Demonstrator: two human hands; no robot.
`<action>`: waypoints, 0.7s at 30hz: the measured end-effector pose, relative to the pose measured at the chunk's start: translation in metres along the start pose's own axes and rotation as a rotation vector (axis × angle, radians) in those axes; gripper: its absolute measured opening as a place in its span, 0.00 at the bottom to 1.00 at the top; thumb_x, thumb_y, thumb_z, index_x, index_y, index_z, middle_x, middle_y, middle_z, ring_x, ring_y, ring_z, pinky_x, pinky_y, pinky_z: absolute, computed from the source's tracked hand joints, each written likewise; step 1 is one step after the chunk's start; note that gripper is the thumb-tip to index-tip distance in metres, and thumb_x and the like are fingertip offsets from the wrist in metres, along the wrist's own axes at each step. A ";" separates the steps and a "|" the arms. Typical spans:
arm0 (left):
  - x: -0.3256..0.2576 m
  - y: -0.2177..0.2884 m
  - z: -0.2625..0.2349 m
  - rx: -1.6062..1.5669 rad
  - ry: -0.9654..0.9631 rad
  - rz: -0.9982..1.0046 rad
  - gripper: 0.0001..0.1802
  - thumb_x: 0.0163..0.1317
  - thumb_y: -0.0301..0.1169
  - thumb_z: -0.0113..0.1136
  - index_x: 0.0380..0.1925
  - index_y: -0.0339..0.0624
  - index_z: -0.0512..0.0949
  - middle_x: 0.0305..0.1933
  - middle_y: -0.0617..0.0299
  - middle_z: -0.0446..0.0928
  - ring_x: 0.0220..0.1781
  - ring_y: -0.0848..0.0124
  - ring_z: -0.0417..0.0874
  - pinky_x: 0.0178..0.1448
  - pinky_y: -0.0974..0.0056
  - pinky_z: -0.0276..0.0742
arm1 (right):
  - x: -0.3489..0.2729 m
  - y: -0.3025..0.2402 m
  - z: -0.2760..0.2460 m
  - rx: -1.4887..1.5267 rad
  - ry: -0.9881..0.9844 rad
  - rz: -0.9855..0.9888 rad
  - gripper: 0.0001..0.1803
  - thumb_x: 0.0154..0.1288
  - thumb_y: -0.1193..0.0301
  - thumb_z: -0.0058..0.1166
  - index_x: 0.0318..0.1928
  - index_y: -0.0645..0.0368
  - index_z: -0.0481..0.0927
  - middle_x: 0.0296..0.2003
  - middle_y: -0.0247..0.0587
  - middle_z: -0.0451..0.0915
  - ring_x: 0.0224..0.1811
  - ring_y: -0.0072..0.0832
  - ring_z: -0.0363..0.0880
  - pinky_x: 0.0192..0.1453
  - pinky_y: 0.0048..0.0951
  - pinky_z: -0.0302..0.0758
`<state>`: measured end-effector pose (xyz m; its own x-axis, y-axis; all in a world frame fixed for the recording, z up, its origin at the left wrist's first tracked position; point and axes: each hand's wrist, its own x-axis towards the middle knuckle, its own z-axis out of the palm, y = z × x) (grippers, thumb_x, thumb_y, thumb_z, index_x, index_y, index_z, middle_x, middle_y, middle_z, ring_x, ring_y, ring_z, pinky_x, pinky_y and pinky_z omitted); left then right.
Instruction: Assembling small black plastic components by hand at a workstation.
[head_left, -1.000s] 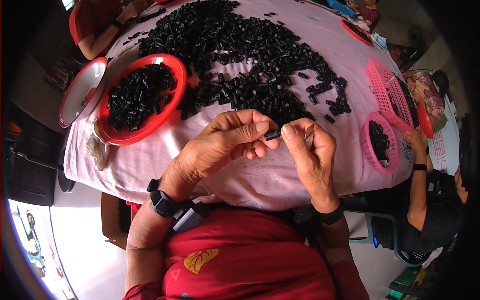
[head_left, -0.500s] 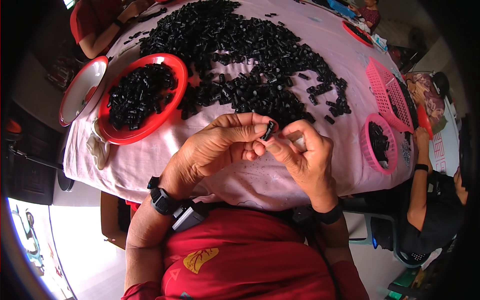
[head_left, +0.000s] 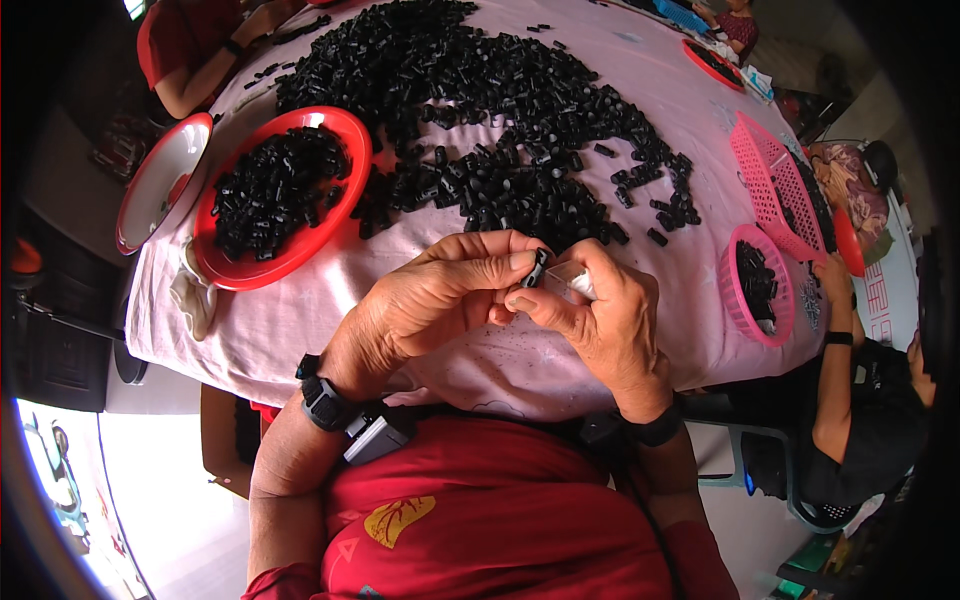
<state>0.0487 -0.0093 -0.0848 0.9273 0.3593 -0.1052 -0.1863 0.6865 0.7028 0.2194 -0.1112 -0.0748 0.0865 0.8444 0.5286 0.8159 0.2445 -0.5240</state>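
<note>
My left hand (head_left: 425, 288) pinches a small black plastic part (head_left: 538, 266) between thumb and forefinger, held tilted above the near edge of the table. My right hand (head_left: 615, 320) is closed up beside it, its thumb tip at the lower end of the part. Tucked in the right fingers is a small white and clear piece (head_left: 579, 284); its kind does not show. Beyond both hands spreads a big heap of similar black parts (head_left: 500, 90). To the left, a red plate (head_left: 357, 140) carries more of them.
A white red-rimmed basin (head_left: 150, 195) leans left of the plate, with a pale cloth (head_left: 193, 295) below. At right stand a round pink basket (head_left: 735, 285) and a rectangular pink basket (head_left: 757, 165). Other people sit around the pink tablecloth (head_left: 300, 335).
My right hand has closed in on the black part, its thumb moving left to the part's lower end. A co-worker's hand at right has shifted slightly toward the baskets.
</note>
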 end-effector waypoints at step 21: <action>0.000 -0.002 0.005 -0.034 0.011 0.009 0.14 0.67 0.31 0.58 0.51 0.41 0.75 0.40 0.67 0.79 0.37 0.79 0.80 0.43 0.71 0.77 | 0.001 0.003 0.002 -0.131 0.060 -0.065 0.31 0.51 0.41 0.64 0.25 0.56 0.69 0.17 0.41 0.75 0.18 0.38 0.78 0.21 0.35 0.72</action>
<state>0.0508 -0.0138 -0.0828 0.9221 0.3720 -0.1069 -0.2054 0.7045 0.6793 0.2205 -0.1091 -0.0773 0.0620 0.7982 0.5992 0.8882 0.2297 -0.3979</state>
